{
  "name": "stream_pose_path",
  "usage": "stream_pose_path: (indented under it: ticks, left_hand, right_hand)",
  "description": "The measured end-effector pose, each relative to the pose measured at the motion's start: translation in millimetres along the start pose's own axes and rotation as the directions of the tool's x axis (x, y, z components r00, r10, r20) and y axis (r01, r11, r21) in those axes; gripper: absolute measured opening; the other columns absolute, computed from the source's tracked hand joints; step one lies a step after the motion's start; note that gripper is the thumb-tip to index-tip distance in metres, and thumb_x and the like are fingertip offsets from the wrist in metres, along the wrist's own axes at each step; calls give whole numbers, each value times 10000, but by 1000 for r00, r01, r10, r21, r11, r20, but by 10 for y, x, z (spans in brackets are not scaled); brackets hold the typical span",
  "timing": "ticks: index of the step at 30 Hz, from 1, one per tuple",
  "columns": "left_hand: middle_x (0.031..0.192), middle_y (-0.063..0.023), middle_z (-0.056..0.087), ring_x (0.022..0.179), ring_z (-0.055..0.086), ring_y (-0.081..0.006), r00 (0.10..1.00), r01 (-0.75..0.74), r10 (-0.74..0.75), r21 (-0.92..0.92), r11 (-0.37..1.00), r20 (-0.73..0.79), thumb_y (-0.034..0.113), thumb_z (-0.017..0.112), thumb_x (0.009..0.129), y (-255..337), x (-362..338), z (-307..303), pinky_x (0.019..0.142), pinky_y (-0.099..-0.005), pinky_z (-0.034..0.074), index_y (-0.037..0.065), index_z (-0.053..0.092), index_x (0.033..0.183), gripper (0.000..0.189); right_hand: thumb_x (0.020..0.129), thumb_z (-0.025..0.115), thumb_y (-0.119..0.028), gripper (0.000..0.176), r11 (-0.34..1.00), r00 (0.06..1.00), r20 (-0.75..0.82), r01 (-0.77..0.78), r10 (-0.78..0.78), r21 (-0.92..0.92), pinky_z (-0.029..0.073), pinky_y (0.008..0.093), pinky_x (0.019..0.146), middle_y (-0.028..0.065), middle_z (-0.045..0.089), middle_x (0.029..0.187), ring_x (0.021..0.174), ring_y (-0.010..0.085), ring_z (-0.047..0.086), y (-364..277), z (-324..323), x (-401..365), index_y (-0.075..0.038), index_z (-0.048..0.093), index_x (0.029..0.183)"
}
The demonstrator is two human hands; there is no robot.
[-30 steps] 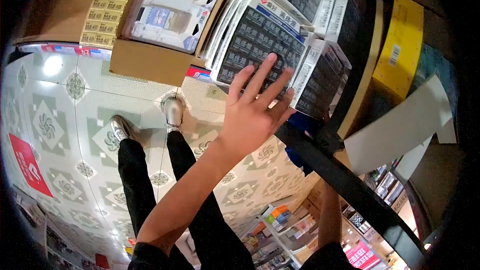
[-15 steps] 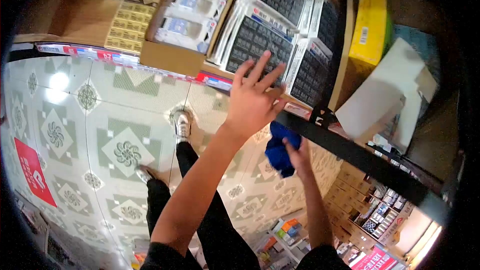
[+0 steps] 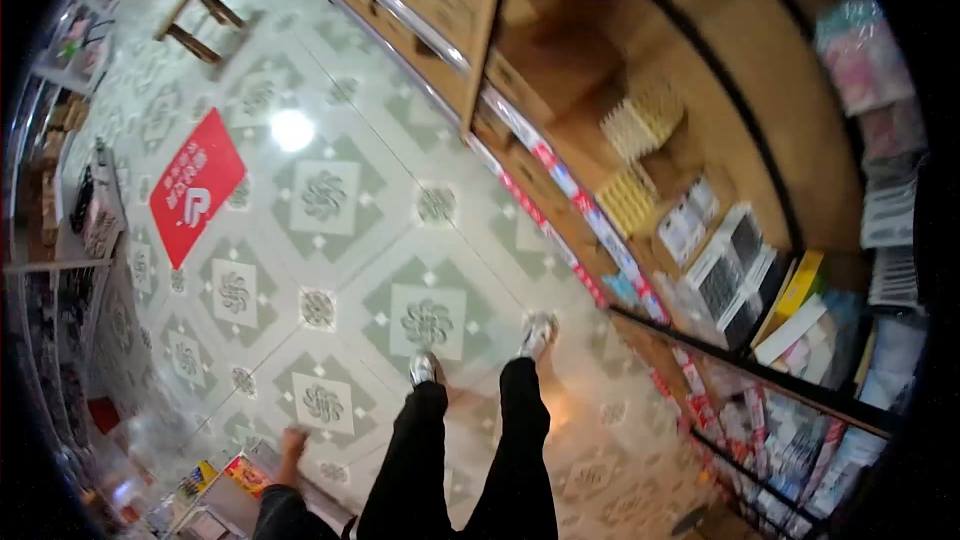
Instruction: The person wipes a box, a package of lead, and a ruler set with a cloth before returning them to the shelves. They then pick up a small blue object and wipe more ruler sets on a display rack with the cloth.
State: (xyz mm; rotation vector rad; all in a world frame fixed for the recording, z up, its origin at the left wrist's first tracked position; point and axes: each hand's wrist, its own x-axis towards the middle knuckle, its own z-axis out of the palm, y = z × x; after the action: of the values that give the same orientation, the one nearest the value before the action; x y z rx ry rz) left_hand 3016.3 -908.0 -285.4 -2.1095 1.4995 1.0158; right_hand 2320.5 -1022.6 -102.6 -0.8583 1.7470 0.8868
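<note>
My left hand (image 3: 292, 443) hangs low at the left of the head view, over the tiled floor (image 3: 325, 310). It is small and smeared, so its fingers do not show whether they hold anything. Close below it is a stack of goods with a red and yellow package (image 3: 247, 476). My right hand is outside the view, and the blue cloth is not visible. The packs with dark printed faces (image 3: 717, 285) stand on the shelf at the right, well away from my left hand.
A long wooden shelf unit with a price-label edge (image 3: 560, 180) runs down the right side. A yellow box (image 3: 800, 280) stands near the dark packs. A red floor sticker (image 3: 197, 188) and a wooden stool (image 3: 185, 40) lie ahead. Stocked racks (image 3: 85, 210) line the left.
The view has swung away from the shelf to the aisle. My left hand has left the dark packs and dropped to my side. My right hand with the blue cloth has gone out of view.
</note>
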Motion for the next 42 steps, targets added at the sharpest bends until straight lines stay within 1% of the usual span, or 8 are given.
stream_pose_path:
  ticks: [3, 7, 19, 22, 25, 28, 36, 42]
  left_hand:
    - [896, -207, 677, 859, 663, -356, 899, 416, -428, 118, 902, 98, 327, 629, 808, -1161, -1349, -448, 723, -463, 522, 28, 704, 883, 317]
    - [844, -149, 682, 761, 662, -293, 796, 427, -602, -646, 633, -64, 283, 646, 807, -994, -2035, -883, 661, -404, 526, 13, 682, 950, 308]
    - [827, -84, 667, 714, 628, -218, 930, 345, -182, -931, 117, 321, 291, 641, 825, 1938, -1109, -1205, 634, -364, 525, 32, 665, 1030, 330]
    - [823, -67, 663, 702, 620, -200, 897, 424, -182, -900, 102, 402, 292, 639, 830, 1959, -1075, -1316, 627, -354, 524, 37, 660, 1050, 338]
    - [861, -73, 676, 732, 638, -193, 899, 410, -140, -910, -61, 415, 299, 628, 853, 1725, -924, -1642, 627, -347, 534, 53, 667, 1051, 318]
    - [942, -112, 700, 784, 672, -207, 961, 242, -167, -961, 136, 219, 287, 582, 918, 1314, -813, -2091, 646, -339, 545, 38, 622, 1126, 327]
    - [933, -166, 691, 764, 694, -267, 829, 262, -429, -927, -269, 358, 191, 561, 883, 995, -346, -3587, 603, -351, 537, 23, 578, 1102, 276]
    - [1027, -137, 678, 890, 673, -233, 980, 159, -130, -987, 39, 152, 211, 561, 932, 1367, 157, -4604, 735, -341, 540, 15, 566, 1182, 318]
  right_hand:
    - [616, 831, -399, 1139, 995, 988, -119, 102, -101, 5, 515, 447, 776, 259, 635, 1072, 966, 385, 635, -576, -364, -93, -98, 97, 1432]
    - [597, 834, -412, 1068, 982, 953, -239, 189, -185, -4, 516, 437, 777, 246, 644, 1060, 964, 371, 640, -1198, -838, -484, -86, 205, 1396]
    - [540, 841, -454, 904, 936, 953, -224, 124, -205, -329, 517, 408, 781, 207, 672, 1025, 956, 330, 656, -986, -1214, 66, -50, 532, 1289]
    - [507, 843, -430, 670, 881, 844, -253, 461, -472, -106, 510, 373, 819, 176, 698, 980, 955, 293, 669, -1684, -1638, -442, -42, 688, 1031]
    - [497, 857, -380, 851, 937, 796, -503, 337, -336, -92, 490, 405, 903, 245, 626, 1130, 1078, 366, 604, -2680, -1898, -1281, -10, 538, 1193]
    - [532, 862, -373, 998, 919, 810, -475, 394, -343, 7, 457, 420, 964, 246, 555, 1228, 1148, 397, 539, -3222, -2179, -1513, 21, 382, 1313]
    - [569, 837, -386, 1098, 945, 902, -326, 321, -283, 66, 429, 413, 1003, 287, 502, 1292, 1206, 401, 501, -3992, -2637, -1136, 56, 271, 1399]
    - [563, 839, -344, 948, 944, 944, -236, 275, -229, 184, 449, 415, 974, 253, 550, 1246, 1166, 381, 540, -4329, -2658, -930, 40, 393, 1305]
